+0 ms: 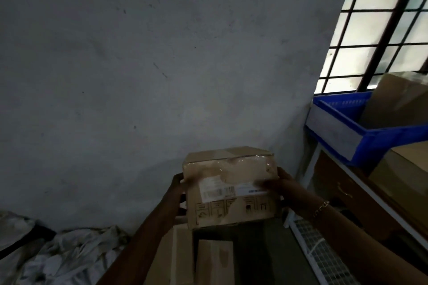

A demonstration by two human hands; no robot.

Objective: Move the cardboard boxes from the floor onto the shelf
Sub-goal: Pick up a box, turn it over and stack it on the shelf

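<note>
The left hand [177, 188] and right hand [279, 184] clamp a taped brown cardboard box [231, 190] with a white shipping label between them, one on each side face. The right thumb lies across the front over the label's edge, with the fingers out of sight behind the box. The left hand's fingers curl round the left edge, though the dim light hides how far they reach. Neither hand is spread wide; each is closed to the box's width and holds nothing else. A gold-coloured chain bracelet [320, 208] sits on the right wrist.

The box is in the air, upright, label facing the person. It is clear of the other plain cardboard boxes [214, 259], which lie directly below it on the floor.

The step in hand looks like the carry across to the white metal-framed shelf [311, 165], to the right of the box. To do it well, keep the inward squeeze even so the glossy tape does not slip. Keep the box level, swing it right and pick a free spot before lowering. Right of the box and higher, a blue plastic bin [375, 141] already sits on the shelf, so the box may need to go beside or below it.

Below and left of the box lies a crumpled white sheet [69, 259]; behind it stands a grey plastered wall [139, 65].
</note>
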